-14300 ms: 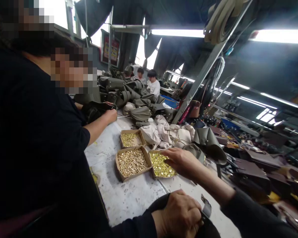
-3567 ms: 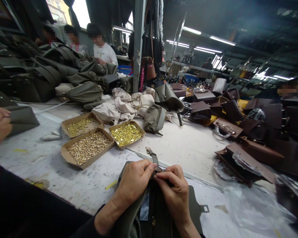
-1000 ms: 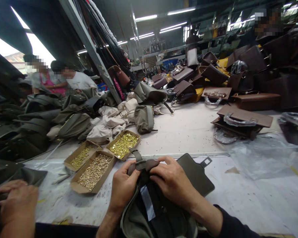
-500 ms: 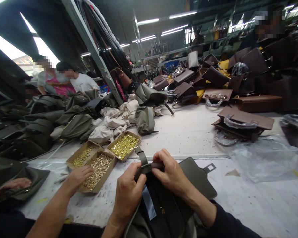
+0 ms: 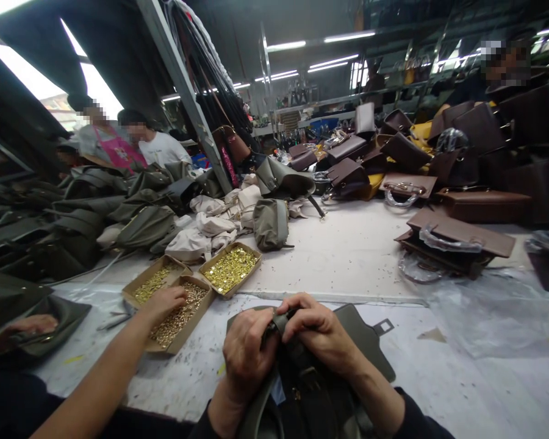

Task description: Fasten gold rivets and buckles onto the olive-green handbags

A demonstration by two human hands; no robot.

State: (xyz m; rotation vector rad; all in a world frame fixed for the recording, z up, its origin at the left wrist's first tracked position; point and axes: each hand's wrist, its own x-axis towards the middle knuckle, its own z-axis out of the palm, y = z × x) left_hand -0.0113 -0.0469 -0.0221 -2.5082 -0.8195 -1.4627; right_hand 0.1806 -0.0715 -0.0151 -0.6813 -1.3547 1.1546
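Pinching the olive bag (image 5: 348,341)'s strap end, now folded down from upright a moment ago, we close our left hand (image 5: 247,356) and right hand (image 5: 318,332) on it at the table (image 5: 348,256)'s near edge.

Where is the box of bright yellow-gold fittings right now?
The box of bright gold fittings sits on the white table, left of centre, rightmost of three cardboard boxes, just in front of the small olive bag.

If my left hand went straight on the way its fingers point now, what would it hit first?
Your left hand points right, across the olive bag's top, so it would meet your right hand first; their fingertips look almost touching.
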